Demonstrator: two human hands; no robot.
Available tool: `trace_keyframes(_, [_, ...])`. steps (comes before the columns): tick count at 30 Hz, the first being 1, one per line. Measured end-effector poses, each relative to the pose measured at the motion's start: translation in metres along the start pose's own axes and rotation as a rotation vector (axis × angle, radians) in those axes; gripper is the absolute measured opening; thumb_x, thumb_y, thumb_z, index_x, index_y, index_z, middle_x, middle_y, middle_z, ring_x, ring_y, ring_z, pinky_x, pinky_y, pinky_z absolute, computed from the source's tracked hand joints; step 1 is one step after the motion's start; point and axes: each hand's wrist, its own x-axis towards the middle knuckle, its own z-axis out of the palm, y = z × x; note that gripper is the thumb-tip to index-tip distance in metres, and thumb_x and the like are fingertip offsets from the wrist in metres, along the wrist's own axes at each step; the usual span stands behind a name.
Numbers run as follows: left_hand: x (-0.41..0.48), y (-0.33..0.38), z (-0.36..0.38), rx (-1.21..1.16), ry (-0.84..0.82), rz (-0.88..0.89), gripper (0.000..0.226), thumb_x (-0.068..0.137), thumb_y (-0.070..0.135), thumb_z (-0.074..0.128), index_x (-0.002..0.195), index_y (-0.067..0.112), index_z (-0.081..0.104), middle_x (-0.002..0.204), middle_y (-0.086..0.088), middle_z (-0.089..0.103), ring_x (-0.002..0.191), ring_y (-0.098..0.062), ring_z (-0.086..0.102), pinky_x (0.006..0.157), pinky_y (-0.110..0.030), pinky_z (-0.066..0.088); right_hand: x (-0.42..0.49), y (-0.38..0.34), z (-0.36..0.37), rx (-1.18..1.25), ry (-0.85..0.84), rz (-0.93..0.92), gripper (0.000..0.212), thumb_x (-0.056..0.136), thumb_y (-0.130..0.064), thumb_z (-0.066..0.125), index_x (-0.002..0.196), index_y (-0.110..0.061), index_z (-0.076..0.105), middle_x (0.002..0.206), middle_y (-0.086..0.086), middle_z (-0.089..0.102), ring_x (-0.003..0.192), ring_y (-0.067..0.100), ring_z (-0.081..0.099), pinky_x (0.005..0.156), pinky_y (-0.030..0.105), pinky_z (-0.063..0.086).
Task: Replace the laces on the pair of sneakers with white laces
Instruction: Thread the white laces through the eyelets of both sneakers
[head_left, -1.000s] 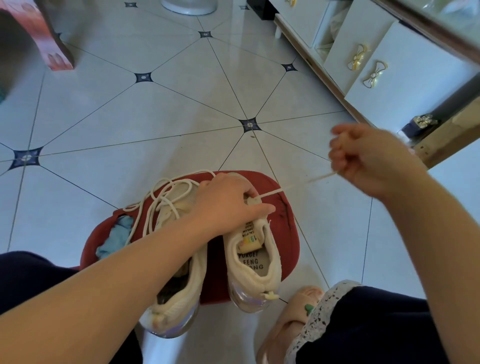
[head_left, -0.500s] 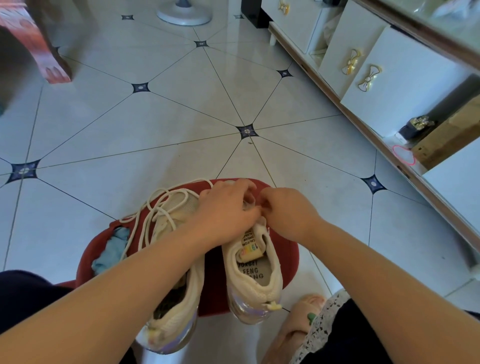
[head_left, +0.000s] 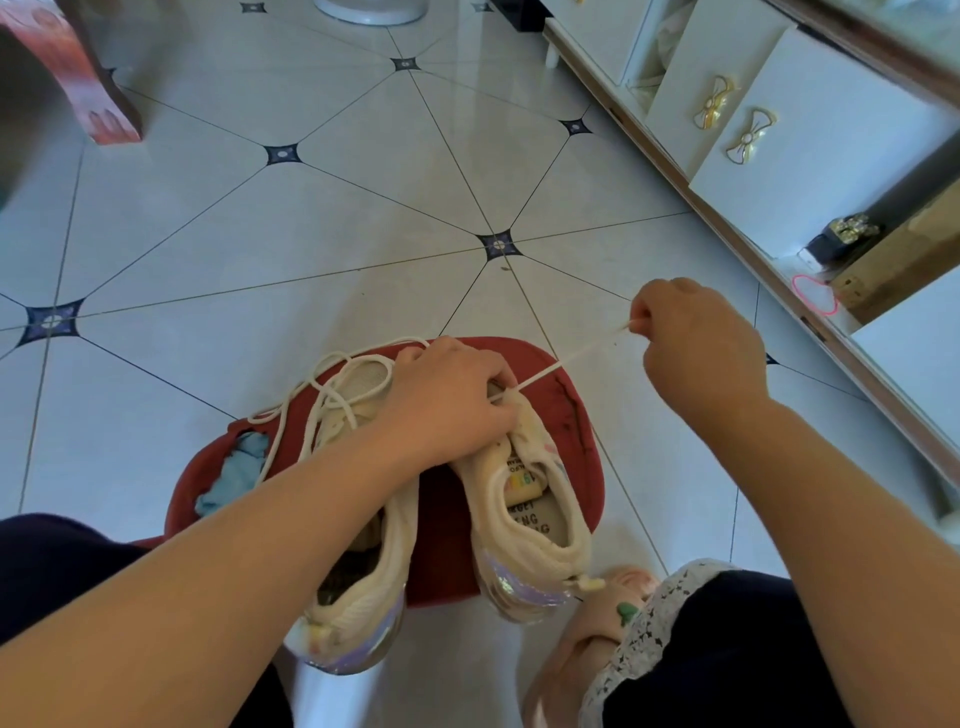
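Observation:
Two cream sneakers lie side by side on a red stool (head_left: 576, 431). My left hand (head_left: 447, 400) presses down on the tongue area of the right sneaker (head_left: 530, 519) and holds it. My right hand (head_left: 696, 343) pinches a white lace (head_left: 566, 358) and holds it taut up and to the right of the shoe. The left sneaker (head_left: 363, 587) lies partly under my left forearm. Loose loops of cream lace (head_left: 322, 395) are piled over its toe. The eyelets under my left hand are hidden.
A light blue cloth (head_left: 239, 467) lies on the stool's left side. My foot in a pink slipper (head_left: 597, 623) rests on the tiled floor just right of the stool. A white cabinet (head_left: 810, 119) with bow handles lines the right. A red box (head_left: 88, 88) stands far left.
Half a second ago my right hand was down at the right sneaker beside my left hand. It has since pulled up and to the right, drawing the white lace taut. My left hand has stayed put.

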Motion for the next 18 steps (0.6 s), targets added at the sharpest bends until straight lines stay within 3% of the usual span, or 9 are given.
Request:
trace_keyframes(2, [0.000,-0.003,-0.001,-0.018,-0.033,-0.001,0.022,0.079,0.038,0.055,0.101,0.038,0.060,0.108,0.015,0.057,0.115,-0.012,0.040,0.094,-0.038,0.026,-0.001,-0.002,0.002,0.024,0.029,-0.011,0.011,0.089,-0.003,0.051,0.090,-0.014,0.054,0.080,-0.003,0.043,0.073,0.018,0.043,0.058,0.029,0.033])
trace_keyframes(4, [0.000,-0.005,-0.003,-0.035,-0.065,0.017,0.022,0.080,0.038,0.056,0.102,0.037,0.061,0.106,0.015,0.056,0.113,-0.013,0.041,0.089,-0.035,0.028,-0.001,-0.009,0.006,0.175,-0.051,-0.020,0.012,0.092,-0.008,0.049,0.085,-0.018,0.050,0.079,-0.002,0.047,0.074,0.019,0.046,0.061,0.028,0.032])
trace_keyframes(8, [0.002,-0.004,-0.002,0.026,-0.065,0.046,0.029,0.080,0.043,0.057,0.108,0.035,0.059,0.110,0.014,0.059,0.110,-0.013,0.046,0.089,-0.036,0.033,-0.008,-0.036,0.014,0.586,-0.486,0.123,0.005,0.091,-0.016,0.052,0.091,-0.016,0.057,0.077,-0.006,0.059,0.073,0.009,0.053,0.065,0.016,0.040])
trace_keyframes(11, [0.007,0.000,-0.003,-0.007,-0.024,0.008,0.040,0.075,0.047,0.061,0.109,0.028,0.052,0.107,0.013,0.062,0.103,-0.012,0.054,0.085,-0.034,0.037,-0.012,-0.050,0.017,0.749,-0.661,0.157,0.008,0.086,-0.021,0.063,0.093,-0.017,0.061,0.091,0.001,0.063,0.087,0.016,0.058,0.079,0.028,0.046])
trace_keyframes(13, [0.009,0.001,-0.003,-0.071,-0.020,-0.025,0.047,0.073,0.048,0.064,0.109,0.023,0.046,0.106,0.013,0.063,0.100,-0.011,0.056,0.084,-0.035,0.039,-0.013,-0.053,0.020,0.781,-0.631,0.167,0.011,0.083,-0.024,0.067,0.091,-0.017,0.064,0.088,0.002,0.065,0.082,0.015,0.059,0.075,0.028,0.046])
trace_keyframes(15, [0.010,0.000,-0.002,-0.107,-0.024,-0.049,0.051,0.072,0.048,0.066,0.110,0.022,0.043,0.106,0.014,0.065,0.100,-0.011,0.056,0.083,-0.035,0.037,-0.014,-0.056,0.026,0.716,-0.540,0.174,0.010,0.081,-0.027,0.068,0.080,-0.017,0.064,0.071,-0.004,0.059,0.065,0.008,0.053,0.062,0.021,0.042])
trace_keyframes(18, [0.011,0.002,-0.001,-0.023,-0.015,-0.035,0.051,0.073,0.048,0.064,0.114,0.024,0.045,0.104,0.014,0.064,0.100,-0.013,0.054,0.083,-0.036,0.037,-0.015,-0.061,0.031,0.689,-0.424,0.201,0.023,0.082,-0.025,0.066,0.062,-0.022,0.055,0.057,-0.010,0.049,0.052,0.003,0.044,0.050,0.016,0.031])
